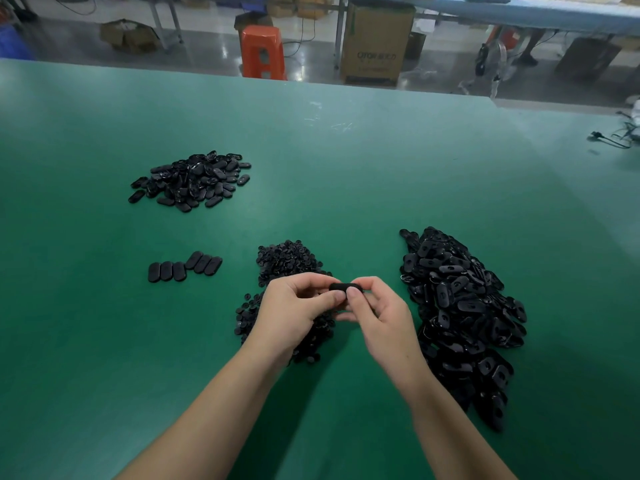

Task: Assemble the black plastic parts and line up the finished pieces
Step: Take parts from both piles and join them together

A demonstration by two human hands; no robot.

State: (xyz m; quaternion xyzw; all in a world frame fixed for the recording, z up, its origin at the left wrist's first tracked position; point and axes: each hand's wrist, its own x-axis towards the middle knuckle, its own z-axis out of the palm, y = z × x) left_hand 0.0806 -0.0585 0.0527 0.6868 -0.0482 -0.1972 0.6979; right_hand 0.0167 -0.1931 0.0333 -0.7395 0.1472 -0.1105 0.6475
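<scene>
My left hand [294,306] and my right hand [377,313] meet above the green table [311,161] and together pinch one black oval part [344,287] between thumbs and fingertips. Under and behind my hands lies a heap of small round black parts [289,259]. To the right spreads a long pile of black oval plates with slots [457,306]. At the left, several finished oval pieces [183,266] lie side by side in a short row. Further back on the left sits another pile of oval pieces [194,180].
The table's far edge runs across the top of the view. Beyond it stand an orange stool [263,51] and a cardboard box [375,43] on the floor. A black cable [611,140] lies at the table's right edge.
</scene>
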